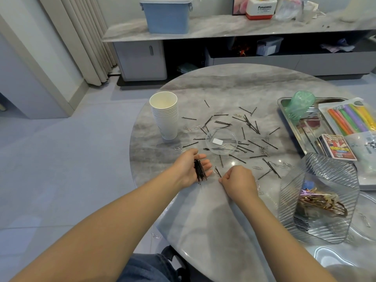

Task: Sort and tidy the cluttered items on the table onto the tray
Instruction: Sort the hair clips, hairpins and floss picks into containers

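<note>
Round grey marble-pattern table (203, 210), glossy, set on a pale tiled floor before a low media cabinet (234, 29) bearing a blue lidded bin (167, 16). Steel tray (284, 117) at the far right edge, holding a green tumbler (300, 104), a pack of coloured sticks (350, 119) and a card box (338, 148). Ribbed clear container (319, 198) of hair clips, near right. Stack of paper cups (165, 115), left of centre. Clear round dish (221, 141), centre. Left hand (191, 167): palm up, fingers spread, cradling a bundle of black bobby pins (200, 171). Right hand (238, 183): curled, fingertips pinching a single bobby pin (218, 171) at the table surface. Loose bobby pins (250, 123) and paper clips (264, 150) scattered mid-table, off the tray. Handling note: the slick surface likely resists lifting flat pins; sliding or tipping one end up should help, as should keeping the bundle aligned.
</note>
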Motion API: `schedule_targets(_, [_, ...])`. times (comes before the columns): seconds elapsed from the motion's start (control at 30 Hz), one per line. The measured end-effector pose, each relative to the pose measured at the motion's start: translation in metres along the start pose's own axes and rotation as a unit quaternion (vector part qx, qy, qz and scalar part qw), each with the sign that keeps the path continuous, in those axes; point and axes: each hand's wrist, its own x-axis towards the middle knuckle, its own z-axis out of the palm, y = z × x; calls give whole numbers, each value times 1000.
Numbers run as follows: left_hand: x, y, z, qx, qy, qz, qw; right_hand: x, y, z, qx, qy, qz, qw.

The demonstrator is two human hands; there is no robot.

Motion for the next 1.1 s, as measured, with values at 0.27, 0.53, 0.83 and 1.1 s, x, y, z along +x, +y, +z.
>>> schedule_targets(0.27, [1, 0, -3, 0, -3, 0, 1000, -1, 4, -4, -59, -23, -5, 998])
schedule_targets(0.53, [-1, -2, 4, 9, -14, -14, 1000, -6, -14, -19, 229, -5, -90, 969])
schedule_targets(0.83, [4, 18, -14, -60, 26, 17, 998, 37, -44, -10, 174, 60, -131, 974])
schedule_targets(1.1, [19, 27, -37, -113, 43, 36, 992, 95, -74, 16, -73, 75, -269, 957])
